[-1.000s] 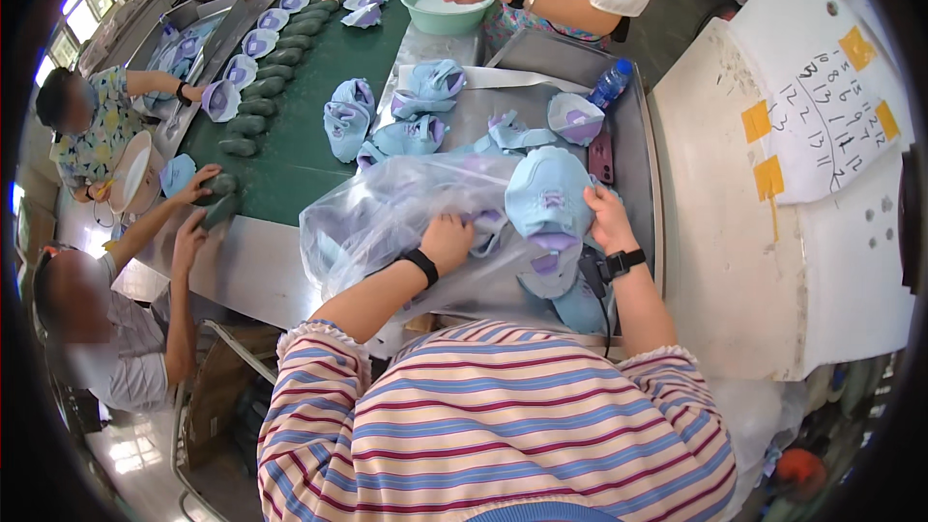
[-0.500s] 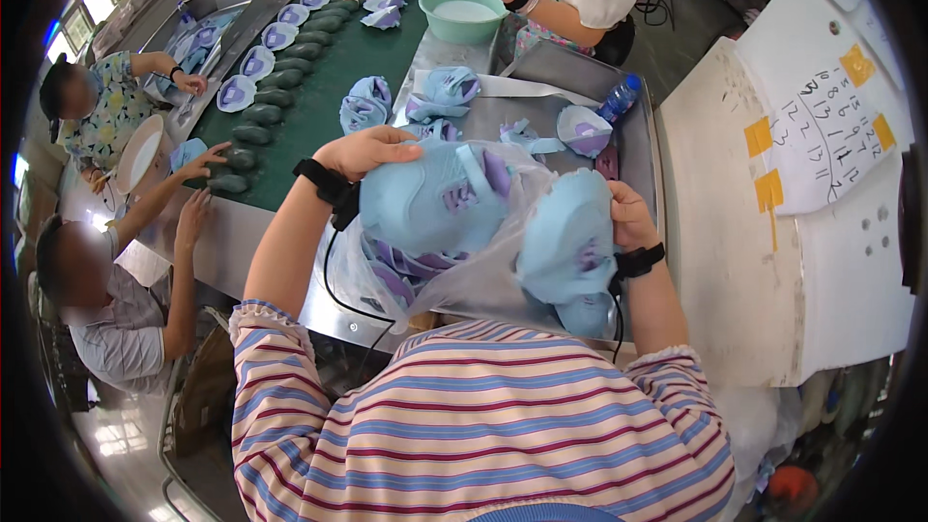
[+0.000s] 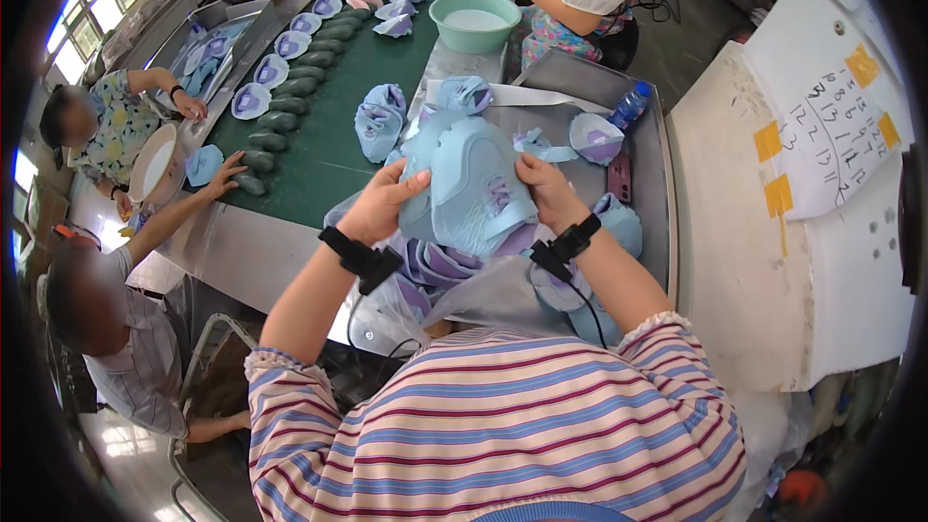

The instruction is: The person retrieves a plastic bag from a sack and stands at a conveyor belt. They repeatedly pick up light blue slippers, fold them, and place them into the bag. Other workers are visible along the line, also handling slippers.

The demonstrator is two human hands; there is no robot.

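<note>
My left hand and my right hand grip a bundle of light-blue shoe uppers from both sides, raised above the metal table. Below the bundle lies a clear plastic bag with more blue and purple uppers in it. Both wrists wear black bands. My striped sleeves fill the lower part of the view.
A green conveyor belt carries rows of dark shoe lasts and blue uppers. A green basin stands at its end. A blue bottle and loose uppers lie on the table. Other people sit left and work at the back.
My hands lifted the uppers out of the plastic bag and now hold them higher and closer together as one bundle. The bag has sunk back below.
</note>
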